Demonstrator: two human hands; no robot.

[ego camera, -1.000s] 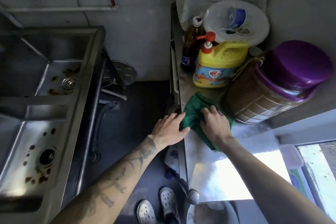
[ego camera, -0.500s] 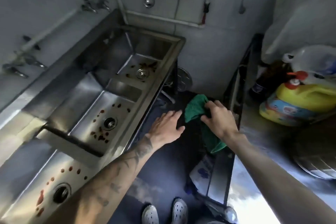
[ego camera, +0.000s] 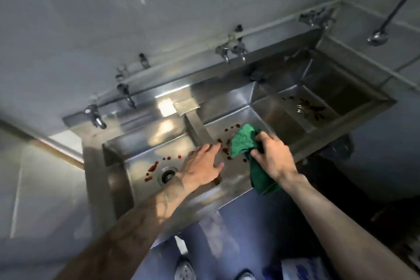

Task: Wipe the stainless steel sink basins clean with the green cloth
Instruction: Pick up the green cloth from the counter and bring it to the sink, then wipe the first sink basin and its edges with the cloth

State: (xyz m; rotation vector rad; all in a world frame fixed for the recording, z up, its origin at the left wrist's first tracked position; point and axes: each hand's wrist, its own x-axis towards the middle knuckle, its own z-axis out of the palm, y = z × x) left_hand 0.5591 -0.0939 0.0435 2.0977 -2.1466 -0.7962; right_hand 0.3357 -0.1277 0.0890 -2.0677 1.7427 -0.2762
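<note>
A stainless steel sink (ego camera: 109, 179) with three basins runs along the wall. Red-brown spots mark the left basin (ego camera: 156, 167) around its drain, the middle basin (ego camera: 229, 130) and the right basin (ego camera: 311, 109). My right hand (ego camera: 271, 157) grips the green cloth (ego camera: 244, 140) over the middle basin, with one end of the cloth hanging over the front rim. My left hand (ego camera: 202, 166) is flat with fingers spread, over the divider between the left and middle basins. Whether it touches the steel is unclear.
Several taps (ego camera: 231, 51) stick out from a pipe on the wall above the basins. A ladle (ego camera: 377, 38) hangs at the upper right. The floor below is blue, and my shoes (ego camera: 185, 269) show at the bottom edge.
The view has swung left from the side shelf to face the sink. My right hand has carried the green cloth from the shelf to the middle basin. My left hand has come over the sink too.
</note>
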